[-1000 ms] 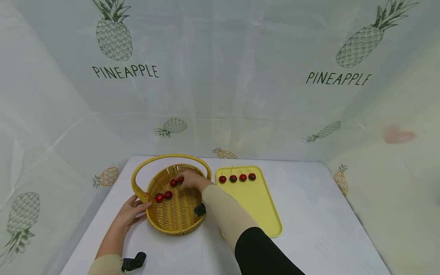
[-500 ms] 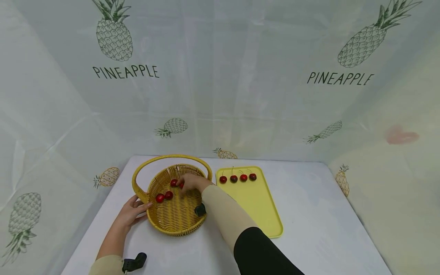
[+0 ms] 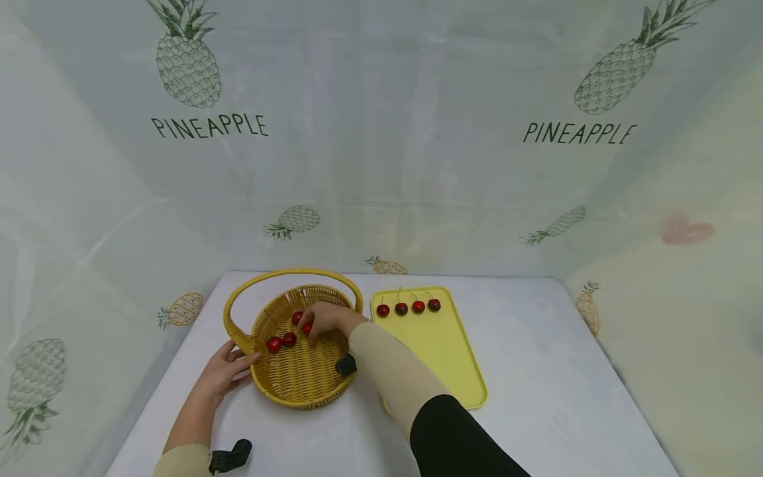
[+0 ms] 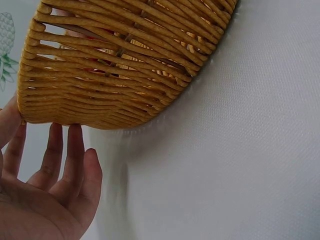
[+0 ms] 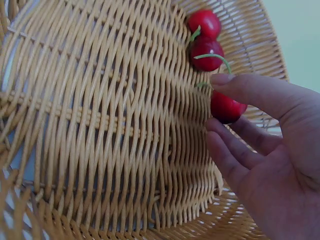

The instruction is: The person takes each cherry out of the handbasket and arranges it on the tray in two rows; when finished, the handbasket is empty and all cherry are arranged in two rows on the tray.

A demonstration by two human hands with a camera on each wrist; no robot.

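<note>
A yellow wicker basket (image 3: pixel 304 381) with a tall handle stands on the left of the table. My left hand (image 3: pixel 223 371) holds its left side, thumb at the rim and fingertips against the outer weave (image 4: pixel 115 90). Inside the basket, my right hand (image 3: pixel 326 319) pinches a red cherry (image 5: pixel 227 106) between thumb and fingers; this cherry (image 3: pixel 307 328) shows partly in the head view. Two cherries, a bright one (image 3: pixel 274 344) and a darker one (image 3: pixel 289 339), lie side by side at the basket's left. Another cherry (image 3: pixel 297 318) sits just beyond the pinched one.
Right of the basket lies a yellow tray (image 3: pixel 441 358), partly covered by my right sleeve. A row of several stemmed cherries (image 3: pixel 401 309) lines its far end. The white table (image 3: pixel 548 371) extends to the right, with a pineapple-print sheet (image 3: pixel 417 165) hanging behind.
The pinched cherry has shifted slightly toward me, away from the cherry beyond it, with my right hand's fingers. My left hand stays on the basket. The head view has shifted a little.
</note>
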